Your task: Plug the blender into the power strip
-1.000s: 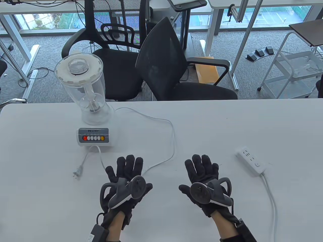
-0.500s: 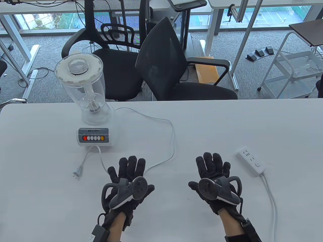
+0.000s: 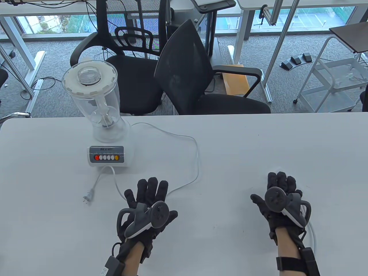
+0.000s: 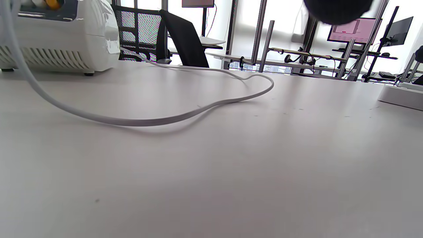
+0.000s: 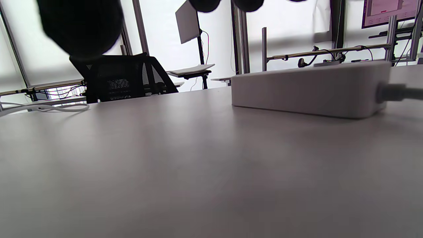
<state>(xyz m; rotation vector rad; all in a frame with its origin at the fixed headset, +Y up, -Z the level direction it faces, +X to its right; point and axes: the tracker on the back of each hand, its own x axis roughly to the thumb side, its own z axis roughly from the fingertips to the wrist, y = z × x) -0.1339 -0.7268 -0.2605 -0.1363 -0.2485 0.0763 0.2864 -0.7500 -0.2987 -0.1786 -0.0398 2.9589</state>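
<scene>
Table view: the blender (image 3: pixel 99 120) stands upright at the far left of the white counter (image 3: pixel 230 138), its clear jar capped by a white lid and its button panel facing the near edge. Its white cord (image 3: pixel 197 155) leaves the base, loops out toward the middle of the counter and curves back to the plug (image 3: pixel 88 196), which lies flat on the counter just in front of the base, connected to nothing.

The left hand (image 3: pixel 145 210) lies palm down near the plug but apart from it, fingers spread; this grip holds nothing. The cord passes close by its fingertips; contact cannot be judged.

The right hand (image 3: pixel 283 201) is palm down over the power strip (image 5: pixel 307 91), covering almost all of it in the table view, with fingers extended. Whether this grip touches the strip cannot be told. In the right wrist view the strip lies flat on the counter, with the dark fingertips (image 5: pixel 81 24) hanging above at the top edge. The strip's own cable (image 3: pixel 314 238) trails toward the near edge.

Two black office chairs (image 3: pixel 195 74) stand behind the counter.
</scene>
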